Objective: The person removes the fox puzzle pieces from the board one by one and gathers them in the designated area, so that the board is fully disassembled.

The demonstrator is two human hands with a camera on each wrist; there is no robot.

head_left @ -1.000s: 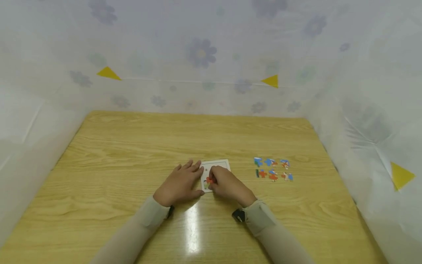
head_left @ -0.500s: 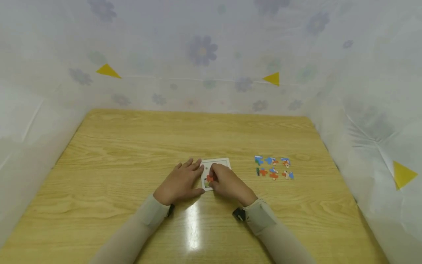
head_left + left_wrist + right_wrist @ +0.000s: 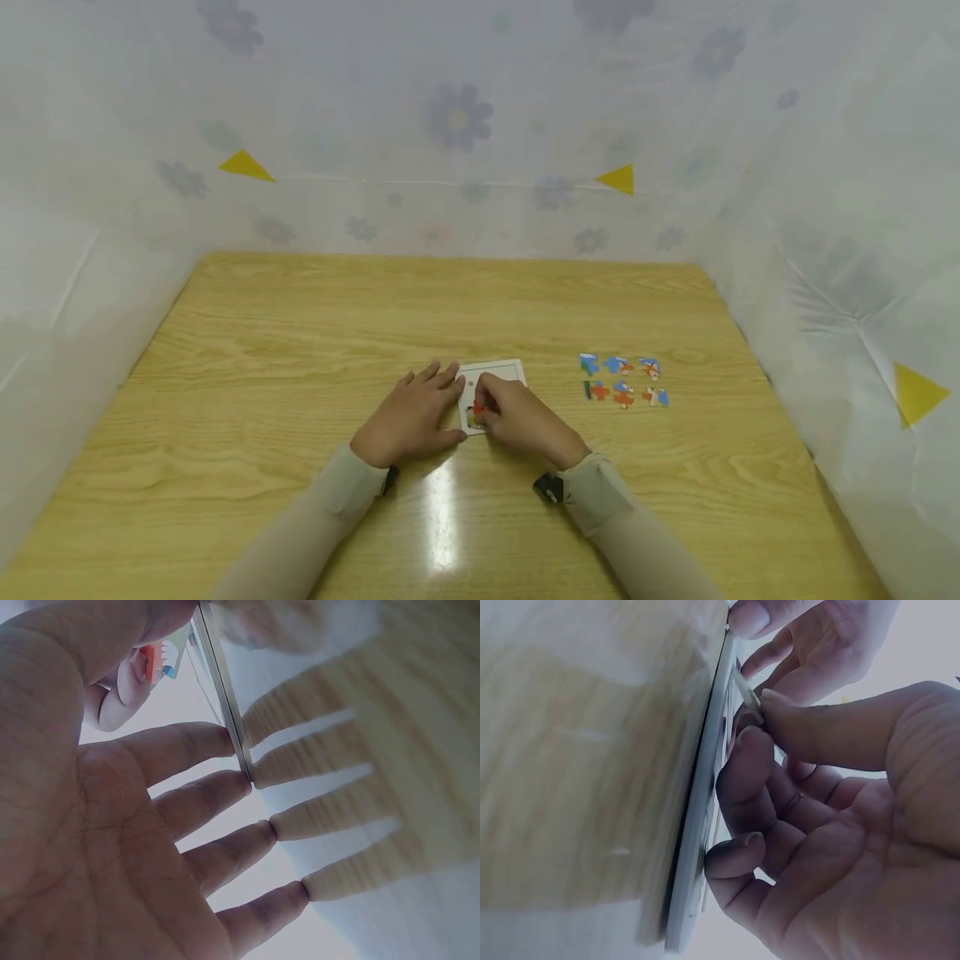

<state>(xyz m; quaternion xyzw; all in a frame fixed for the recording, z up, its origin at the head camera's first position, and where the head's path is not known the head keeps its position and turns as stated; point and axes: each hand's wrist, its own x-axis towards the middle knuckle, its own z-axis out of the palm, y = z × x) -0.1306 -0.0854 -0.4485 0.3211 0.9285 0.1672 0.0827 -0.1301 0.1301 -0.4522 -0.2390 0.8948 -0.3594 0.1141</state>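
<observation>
A small white-framed puzzle board [image 3: 491, 367] lies on the table between both hands. My left hand [image 3: 411, 419] is spread flat with straight fingers, its fingertips and thumb at the board's left edge and near corner. Between thumb and index finger, my right hand [image 3: 525, 421] pinches a red puzzle piece [image 3: 477, 407] low over the near-left part of the board. In the right wrist view that puzzle piece [image 3: 748, 697] is tilted, seen nearly edge-on, just above the board. The other right fingers are curled by the board's surface, and they hide much of it.
Several loose puzzle pieces [image 3: 622, 394] in red, blue and white lie in two rows to the right on the wood-grain table [image 3: 300, 317]. White flowered sheeting [image 3: 457, 217] hangs around the back and sides, with yellow triangles [image 3: 619, 179] on it.
My right fingers have shifted slightly, and the red puzzle piece shows at a changed angle, partly behind the fingers. The left hand keeps its place at the board.
</observation>
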